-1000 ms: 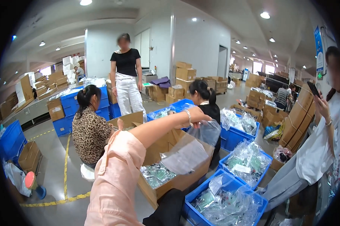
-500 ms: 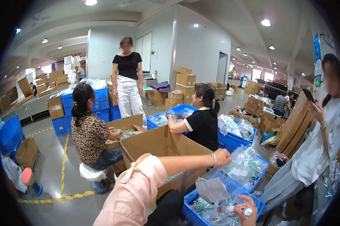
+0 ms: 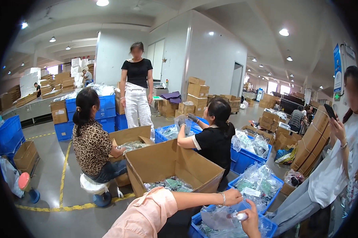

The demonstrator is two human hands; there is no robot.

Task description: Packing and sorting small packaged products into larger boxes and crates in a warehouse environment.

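Left hand [image 3: 231, 197] pinches top of clear bag [image 3: 216, 218]; bag hangs below it, over blue crate [image 3: 197, 229]. Right hand [image 3: 251, 222] grips small white bottle [image 3: 238, 216], just beside bag, nozzle pointing left toward it.

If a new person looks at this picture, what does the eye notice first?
First, the big open cardboard box in the middle, with packets inside. Below it, the left hand and right hand hold a clear plastic bag over a blue crate. Behind stands a person in a black top.
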